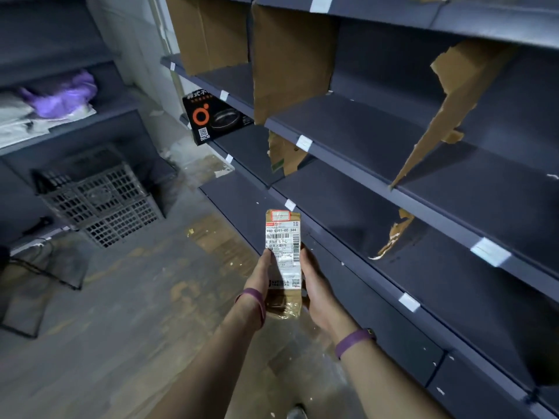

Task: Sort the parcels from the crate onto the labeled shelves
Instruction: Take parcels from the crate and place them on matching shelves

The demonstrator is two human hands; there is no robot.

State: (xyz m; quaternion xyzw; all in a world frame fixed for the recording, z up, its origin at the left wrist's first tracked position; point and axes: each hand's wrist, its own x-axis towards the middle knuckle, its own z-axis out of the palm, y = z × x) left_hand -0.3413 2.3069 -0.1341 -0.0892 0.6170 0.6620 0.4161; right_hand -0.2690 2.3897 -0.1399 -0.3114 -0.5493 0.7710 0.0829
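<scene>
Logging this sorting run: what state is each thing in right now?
parcel: held in both hands, label toward camera, not shelved.
left hand: grips the parcel's left edge.
right hand: grips its right edge.
crate: on the floor, contents unclear.
black box: standing on a shelf.
cardboard divider: torn, leaning.

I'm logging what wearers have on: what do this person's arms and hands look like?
Forearms bare, no gloves. By the left hand, a thin looped purple wristband; by the right hand, a wider purple wristband with a dark clasp.

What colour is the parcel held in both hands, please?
A brown parcel with a white printed label, seen best in the head view.
</scene>
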